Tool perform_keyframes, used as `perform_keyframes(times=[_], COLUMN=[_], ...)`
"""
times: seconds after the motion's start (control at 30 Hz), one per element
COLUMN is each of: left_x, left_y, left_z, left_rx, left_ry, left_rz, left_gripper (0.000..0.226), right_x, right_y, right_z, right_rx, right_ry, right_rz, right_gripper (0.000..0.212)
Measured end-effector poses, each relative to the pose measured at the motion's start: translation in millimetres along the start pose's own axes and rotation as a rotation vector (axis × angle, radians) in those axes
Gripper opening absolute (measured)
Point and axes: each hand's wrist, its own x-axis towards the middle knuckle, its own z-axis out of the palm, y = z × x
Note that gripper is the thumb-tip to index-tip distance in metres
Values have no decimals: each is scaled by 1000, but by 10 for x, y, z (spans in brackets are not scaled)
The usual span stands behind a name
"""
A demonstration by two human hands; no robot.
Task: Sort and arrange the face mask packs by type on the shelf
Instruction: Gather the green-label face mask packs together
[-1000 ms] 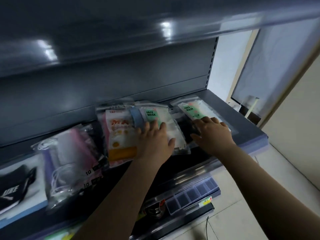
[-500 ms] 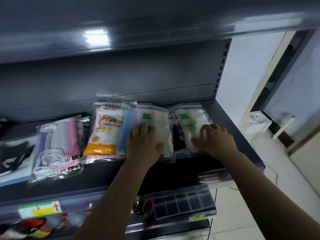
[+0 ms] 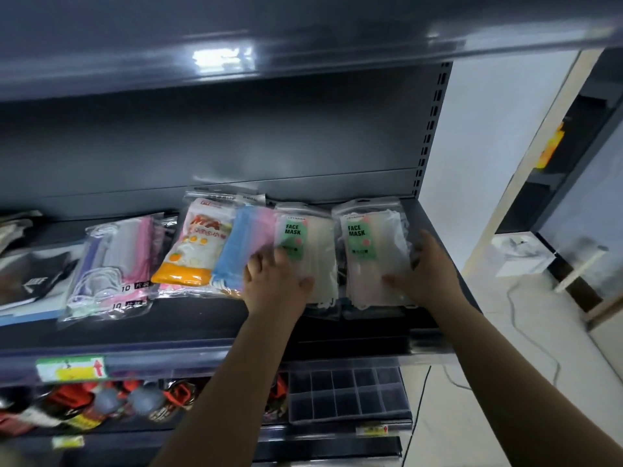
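Fig.: two bare forearms w/ no sleeves, watch, rings or gloves showing; left hand & right hand both uncovered, nails short where visible; upper arms lying out of frame.

We see a bare strip along the shelf's front edge. Mask packs crowd the back, edge to edge. The upper shelf overhangs, with open room between it and the packs.

grey metal shelving, pale tiled floor.
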Motion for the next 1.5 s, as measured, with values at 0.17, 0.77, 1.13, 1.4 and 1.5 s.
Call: perform_keyframes(times=[0.17,0.77,1.13,1.4,1.5], left_x=[3,-251,-547,-815,-967], left_y=[12,-162,-711,-1254,-1544], left_z=[38,-150,-294,-488,-596], left_rx=[-56,-913,-1264,-1327,-1337], left_ry=[-8,192,512,620,686], left_rz=[-5,-132,-310,-337,-349], left_gripper=[82,53,54,66,64], right_x=[-106,-360,-519,-672,-817], right_y=[57,-32,-394,-848,-1114], right_z=[17,18,136,481,682], right_rx=[131,491,839,910,931], right_ry=[-21,81,-96,-233,-309], right_rz=[-35,-152,-163,-191,-207], right_gripper=[97,63,62,68,67])
